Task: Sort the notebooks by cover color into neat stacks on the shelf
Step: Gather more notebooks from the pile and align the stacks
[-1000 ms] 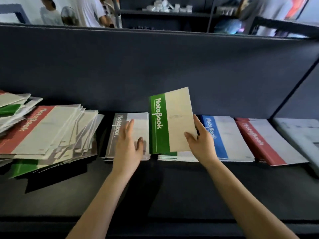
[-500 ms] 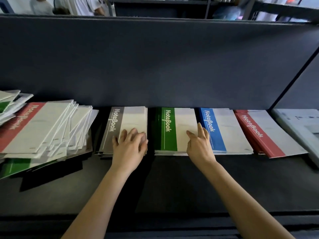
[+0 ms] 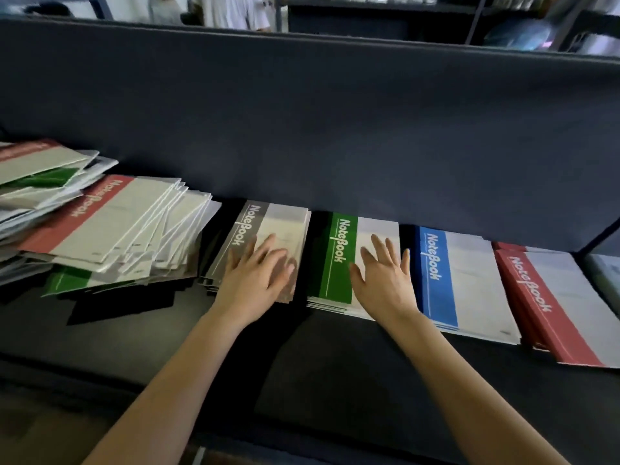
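Notebook sorting, shelf (image 3: 335, 364), listed left to right.

1. Unsorted heap (image 3: 134, 236): loose, fanned notebooks at the left end. A red-banded cover lies on top and green bands show underneath. The left part is cut off by the frame edge, so no count is possible.
2. Grey stack (image 3: 248, 229): squared, lying just beside the heap. The left hand (image 3: 258, 273) lies palm down on its top cover, over the pale half toward the front edge. The fingers are straight and spread and grasp nothing. The fingertips are blurred, and the hand hides the cover's front right area.
3. Green stack (image 3: 339, 260): set apart from the grey stack by a narrow gap. The right hand (image 3: 385, 280) lies flat on the white half of its top cover, with the green band just to the thumb side. The fingers are extended and splayed and nothing is held. The stack's front right corner is covered by the hand and wrist.
4. Blue stack (image 3: 436, 273): close beside the green stack, with neither hand on it.
5. Red stack (image 3: 533, 297): next to the blue stack. Its right side runs out of frame.
6. Pale item (image 3: 604, 280): at the far right edge, beyond a divider. It is mostly cut off and cannot be identified.

Behind everything stands a dark back panel (image 3: 335, 129). Figures beyond it are blurred.
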`<state>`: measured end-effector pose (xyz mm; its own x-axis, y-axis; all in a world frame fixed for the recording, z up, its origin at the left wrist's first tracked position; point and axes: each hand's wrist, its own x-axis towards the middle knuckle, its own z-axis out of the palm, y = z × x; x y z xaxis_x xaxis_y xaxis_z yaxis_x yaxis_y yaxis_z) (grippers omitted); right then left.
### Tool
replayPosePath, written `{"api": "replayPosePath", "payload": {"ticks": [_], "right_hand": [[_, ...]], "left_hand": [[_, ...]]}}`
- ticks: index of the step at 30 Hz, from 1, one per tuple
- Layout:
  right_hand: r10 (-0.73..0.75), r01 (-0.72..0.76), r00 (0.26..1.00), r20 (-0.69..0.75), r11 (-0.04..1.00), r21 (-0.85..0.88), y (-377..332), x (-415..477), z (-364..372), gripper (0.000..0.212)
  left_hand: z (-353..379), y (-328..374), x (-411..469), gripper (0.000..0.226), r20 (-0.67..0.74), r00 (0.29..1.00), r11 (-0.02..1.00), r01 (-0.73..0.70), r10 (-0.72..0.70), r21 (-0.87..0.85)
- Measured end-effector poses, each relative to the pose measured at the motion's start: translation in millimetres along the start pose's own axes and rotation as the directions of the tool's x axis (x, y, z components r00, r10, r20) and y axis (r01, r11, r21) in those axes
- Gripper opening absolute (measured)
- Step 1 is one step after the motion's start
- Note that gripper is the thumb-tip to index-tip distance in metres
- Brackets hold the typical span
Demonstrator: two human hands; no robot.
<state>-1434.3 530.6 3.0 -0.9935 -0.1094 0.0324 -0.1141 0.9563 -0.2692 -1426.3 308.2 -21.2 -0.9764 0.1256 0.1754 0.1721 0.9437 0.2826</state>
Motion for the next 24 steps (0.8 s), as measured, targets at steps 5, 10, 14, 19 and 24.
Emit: {"api": "replayPosePath", "payload": {"ticks": [5,10,14,19,24], "right_hand": [[-0.209,0.218,0.976,-0.066,0.962,0.166,-43,18,10,0.050],[-0.382,0.380,0.923,-0.044,0.889,0.257,-97,24,32,0.049],[-0.468,0.446,0.884,-0.012,0.833,0.328,-140,23,43,0.050],[-0.444,0.429,0.895,-0.048,0.826,0.366,-175,39,49,0.051],[-0.380,0.355,0.925,-0.033,0.827,0.437,-225,52,49,0.050]], "left_hand": [[-26,-18,-35,0.059,-0.213,0.964,0.987,0.145,-0.156,-0.068],[-52,-51,-81,0.060,-0.302,0.888,0.937,0.319,-0.347,-0.139],[-72,-83,-100,0.058,-0.366,0.810,0.889,0.411,-0.457,-0.200],[-91,-120,-92,0.039,-0.401,0.761,0.857,0.414,-0.510,-0.305],[-108,-170,-84,0.052,-0.407,0.772,0.872,0.411,-0.488,-0.266]]}}
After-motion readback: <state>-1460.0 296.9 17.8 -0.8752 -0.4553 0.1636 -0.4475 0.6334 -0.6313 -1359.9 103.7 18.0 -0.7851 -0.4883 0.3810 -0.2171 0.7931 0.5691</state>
